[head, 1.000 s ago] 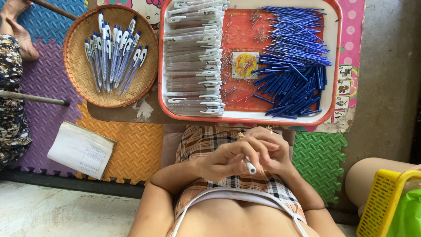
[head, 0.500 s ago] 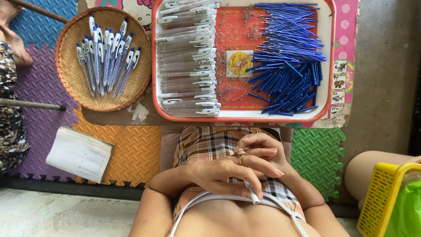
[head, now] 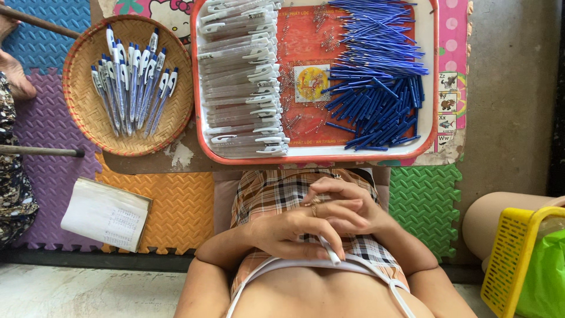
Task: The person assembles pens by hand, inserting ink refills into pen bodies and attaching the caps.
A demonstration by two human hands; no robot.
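Both hands meet over the lap: the left hand (head: 288,229) closes around a slim white plastic pen (head: 329,250), the right hand (head: 347,203) curled against it, below the red rectangular tray (head: 306,154).

Both hands sit close to the body, left hand (head: 288,229) over right hand (head: 347,206), clasped on a white pen barrel (head: 329,250). Straight ahead, the red tray (head: 432,88) blocks the far side, its rim just beyond the knuckles, packed with clear barrels (head: 241,76) and blue refills (head: 376,76). Far left, the woven basket (head: 76,118) of finished pens fills its spot. Open mat lies near left around the notebook (head: 106,213), and on the green tile (head: 424,206) right, before the yellow basket (head: 512,259).
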